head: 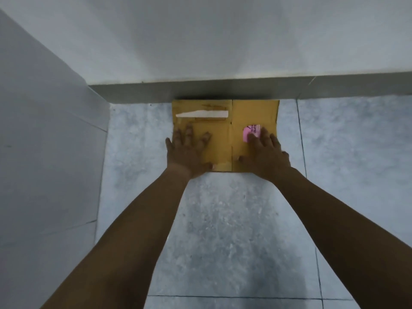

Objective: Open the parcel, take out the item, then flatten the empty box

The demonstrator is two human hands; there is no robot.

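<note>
One flattened cardboard box (225, 121) lay on the tiled floor (223, 230). Two bare hands were counted on it: one left hand (186, 150), one right hand (265, 152). One pink sticker (249, 132) showed on the box, and one strip of white torn tape (201, 114).
</note>
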